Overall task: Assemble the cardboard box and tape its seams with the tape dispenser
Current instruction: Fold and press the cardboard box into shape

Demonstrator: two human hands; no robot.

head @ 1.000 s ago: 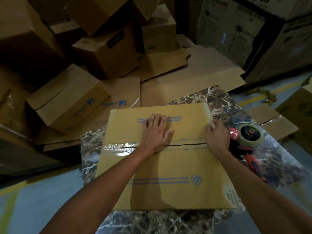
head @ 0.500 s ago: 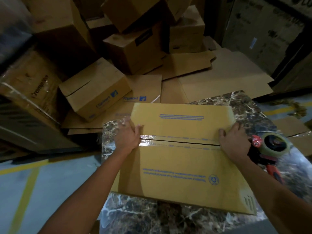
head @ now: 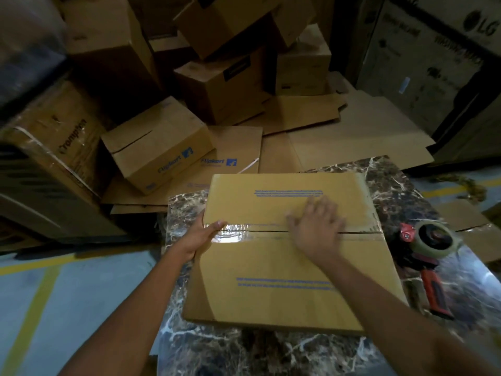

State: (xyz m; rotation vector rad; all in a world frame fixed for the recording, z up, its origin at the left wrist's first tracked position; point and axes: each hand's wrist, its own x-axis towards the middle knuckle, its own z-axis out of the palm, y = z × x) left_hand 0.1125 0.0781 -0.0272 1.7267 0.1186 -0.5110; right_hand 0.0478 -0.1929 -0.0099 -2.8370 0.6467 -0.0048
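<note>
A tan cardboard box (head: pixel 271 299) with blue print rests on a dark marble table (head: pixel 271 354), its two top flaps closed. Clear tape (head: pixel 233 234) runs along the centre seam and shines at the left end. My left hand (head: pixel 202 236) grips the box's left edge at the seam, thumb on top. Flat on the seam near the middle lies my right hand (head: pixel 315 230), fingers spread and blurred. The red-handled tape dispenser (head: pixel 425 251) with its tape roll lies on the table right of the box, untouched.
Beyond the table, several cardboard boxes are piled up, one Flipkart box (head: pixel 157 145) close at the left. Flattened cardboard sheets (head: pixel 352 142) cover the floor behind. Large cartons (head: pixel 423 55) stand at the back right. The grey floor with yellow lines (head: pixel 35 302) is at the left.
My left hand slid from the box's top to its left edge at the seam. My right hand moved from the right end of the seam to the middle. The dispenser stayed put.
</note>
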